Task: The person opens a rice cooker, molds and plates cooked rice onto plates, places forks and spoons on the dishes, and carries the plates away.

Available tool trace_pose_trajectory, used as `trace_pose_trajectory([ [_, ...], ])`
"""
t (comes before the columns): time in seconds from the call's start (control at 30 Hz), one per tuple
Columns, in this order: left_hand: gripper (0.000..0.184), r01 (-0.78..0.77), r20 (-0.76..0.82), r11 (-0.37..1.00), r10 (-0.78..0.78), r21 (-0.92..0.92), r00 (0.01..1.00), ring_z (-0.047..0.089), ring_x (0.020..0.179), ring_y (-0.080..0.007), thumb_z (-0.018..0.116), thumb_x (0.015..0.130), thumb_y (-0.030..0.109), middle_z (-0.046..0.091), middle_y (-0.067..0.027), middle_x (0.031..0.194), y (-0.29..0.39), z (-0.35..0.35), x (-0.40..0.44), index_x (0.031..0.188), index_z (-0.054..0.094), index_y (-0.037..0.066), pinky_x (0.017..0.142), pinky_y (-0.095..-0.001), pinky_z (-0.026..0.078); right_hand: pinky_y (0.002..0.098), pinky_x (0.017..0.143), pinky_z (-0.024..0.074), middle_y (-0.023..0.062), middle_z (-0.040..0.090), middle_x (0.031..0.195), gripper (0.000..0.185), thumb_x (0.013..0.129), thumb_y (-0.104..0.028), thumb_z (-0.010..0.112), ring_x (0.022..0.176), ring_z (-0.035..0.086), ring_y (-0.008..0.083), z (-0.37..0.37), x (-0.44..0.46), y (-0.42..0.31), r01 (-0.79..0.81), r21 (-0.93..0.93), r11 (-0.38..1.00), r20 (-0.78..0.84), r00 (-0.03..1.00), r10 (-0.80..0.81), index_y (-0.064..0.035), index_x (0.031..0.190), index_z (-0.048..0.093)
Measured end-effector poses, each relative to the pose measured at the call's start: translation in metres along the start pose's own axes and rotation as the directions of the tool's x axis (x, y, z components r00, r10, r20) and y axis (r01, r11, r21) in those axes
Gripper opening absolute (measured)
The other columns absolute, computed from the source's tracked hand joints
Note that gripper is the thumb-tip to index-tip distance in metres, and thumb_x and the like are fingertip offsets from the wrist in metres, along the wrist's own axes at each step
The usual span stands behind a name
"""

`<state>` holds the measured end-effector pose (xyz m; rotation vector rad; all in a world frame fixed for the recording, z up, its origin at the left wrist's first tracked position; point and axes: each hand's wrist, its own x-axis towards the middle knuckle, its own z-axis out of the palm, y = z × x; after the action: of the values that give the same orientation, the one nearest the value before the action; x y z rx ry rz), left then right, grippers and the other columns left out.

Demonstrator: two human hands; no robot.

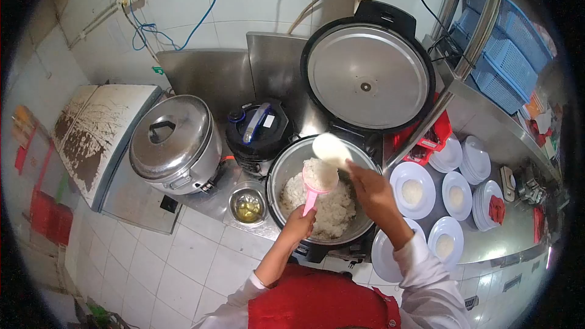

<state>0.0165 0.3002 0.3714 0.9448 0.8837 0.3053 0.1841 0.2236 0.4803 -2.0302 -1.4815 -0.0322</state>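
Note:
My left hand (297, 225) is closed round the handle of a pink scoop (311, 197) heaped with white rice. In my right hand (373, 194) is a cream rice paddle (331, 149), its broad blade just above and beside the scoop. Both tools are over the open rice cooker (275, 192), whose pot holds loose cooked rice (334, 214). The cooker's round lid (368, 79) stands raised behind it. Left of the pot, close to my left hand, a small metal bowl (248, 203) holds yellowish liquid.
White plates (412, 173) stand to the right, several with rice mounds. A large lidded metal pot (177, 137) and a black cooker (259, 131) are on the left. A metal post (420, 128) slants past the plates. Blue baskets (503, 55) and a red basket (442, 131) sit beyond.

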Motion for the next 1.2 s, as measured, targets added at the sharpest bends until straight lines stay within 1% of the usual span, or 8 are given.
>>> trace_pose_trajectory([
  [0.1, 0.014, -0.045, 0.021, 0.999, 0.044, 0.017, 0.999, 0.031, 0.037, -0.0054, 0.048, 0.093, 0.022, 0.039, 0.0040, 0.055, 0.007, -0.002, -0.003, 0.087, 0.047, 0.010, 0.032, -0.0217, 0.024, 0.0455, 0.065, 0.0468, 0.0234, 0.060, 0.077, 0.029, 0.089, -0.016, 0.048, 0.071, 0.059, 0.0385, 0.034, -0.016, 0.016, 0.094, 0.165, 0.982, 0.018, 0.995, -0.099, -0.0082, 0.116, 0.057],
  [0.13, 0.014, -0.052, 0.017, 0.999, 0.052, 0.008, 0.998, 0.031, 0.037, -0.0051, 0.049, 0.093, 0.023, 0.039, 0.0042, 0.055, 0.006, -0.005, -0.003, 0.087, 0.047, 0.010, 0.032, -0.0216, 0.023, 0.0460, 0.066, 0.0467, 0.0238, 0.061, 0.079, 0.028, 0.089, -0.017, 0.048, 0.073, 0.060, 0.0381, 0.026, -0.023, 0.001, -0.025, 0.172, 0.985, 0.111, 0.994, 0.005, -0.0079, 0.114, 0.058],
  [0.17, 0.015, -0.060, 0.011, 0.998, 0.060, -0.001, 0.998, 0.030, 0.037, -0.0049, 0.049, 0.093, 0.023, 0.039, 0.0044, 0.055, 0.005, -0.008, -0.002, 0.087, 0.047, 0.010, 0.032, -0.0215, 0.023, 0.0465, 0.067, 0.0466, 0.0241, 0.061, 0.081, 0.028, 0.089, -0.017, 0.048, 0.074, 0.060, 0.0377, 0.024, -0.030, -0.006, -0.143, 0.168, 0.975, 0.205, 0.973, 0.108, -0.0076, 0.113, 0.059],
  [0.3, 0.015, -0.022, 0.048, 1.000, 0.021, 0.015, 0.999, 0.030, 0.037, -0.0045, 0.049, 0.093, 0.023, 0.039, 0.0049, 0.054, 0.000, -0.002, -0.002, 0.088, 0.047, 0.009, 0.032, -0.0215, 0.022, 0.0468, 0.065, 0.0466, 0.0223, 0.061, 0.077, 0.030, 0.089, -0.018, 0.049, 0.069, 0.060, 0.0383, 0.010, -0.043, -0.028, -0.144, -0.009, 0.990, 0.278, 0.950, 0.141, -0.0094, 0.116, 0.056],
  [0.53, 0.014, -0.002, 0.077, 0.999, -0.001, 0.048, 0.997, 0.032, 0.038, -0.0046, 0.049, 0.093, 0.023, 0.041, 0.0039, 0.056, 0.003, 0.001, -0.011, 0.090, 0.048, 0.009, 0.032, -0.0214, 0.022, 0.0467, 0.062, 0.0467, 0.0217, 0.058, 0.070, 0.032, 0.089, -0.019, 0.048, 0.067, 0.059, 0.0378, 0.038, -0.033, 0.007, -0.108, -0.030, 0.994, 0.114, 0.987, 0.110, -0.0105, 0.118, 0.055],
  [0.7, 0.013, -0.016, 0.059, 0.999, 0.014, 0.042, 0.998, 0.032, 0.037, -0.0051, 0.049, 0.092, 0.021, 0.039, 0.0041, 0.056, 0.001, -0.005, -0.001, 0.089, 0.047, 0.009, 0.032, -0.0215, 0.023, 0.0472, 0.061, 0.0468, 0.0215, 0.059, 0.073, 0.036, 0.088, -0.017, 0.047, 0.068, 0.059, 0.0375, 0.036, -0.052, -0.011, -0.088, -0.053, 0.995, 0.251, 0.963, 0.098, -0.0121, 0.123, 0.051],
  [0.8, 0.014, 0.002, 0.079, 0.999, -0.005, 0.050, 0.997, 0.030, 0.037, -0.0050, 0.050, 0.092, 0.021, 0.038, 0.0046, 0.054, -0.003, 0.001, -0.003, 0.088, 0.046, 0.009, 0.032, -0.0217, 0.023, 0.0470, 0.062, 0.0474, 0.0209, 0.059, 0.075, 0.037, 0.089, -0.017, 0.046, 0.068, 0.059, 0.0373, 0.045, -0.030, 0.016, -0.159, -0.016, 0.987, 0.239, 0.958, 0.158, -0.0131, 0.125, 0.049],
  [1.2, 0.014, 0.047, 0.112, 0.998, -0.052, 0.041, 0.992, 0.031, 0.038, -0.0050, 0.050, 0.092, 0.022, 0.039, 0.0039, 0.055, 0.003, -0.001, 0.004, 0.090, 0.047, 0.008, 0.032, -0.0208, 0.023, 0.0472, 0.063, 0.0445, 0.0232, 0.059, 0.078, 0.034, 0.088, -0.017, 0.048, 0.071, 0.058, 0.0391, 0.039, -0.037, -0.009, -0.217, -0.044, 0.975, 0.239, 0.945, 0.221, -0.0152, 0.122, 0.054],
])
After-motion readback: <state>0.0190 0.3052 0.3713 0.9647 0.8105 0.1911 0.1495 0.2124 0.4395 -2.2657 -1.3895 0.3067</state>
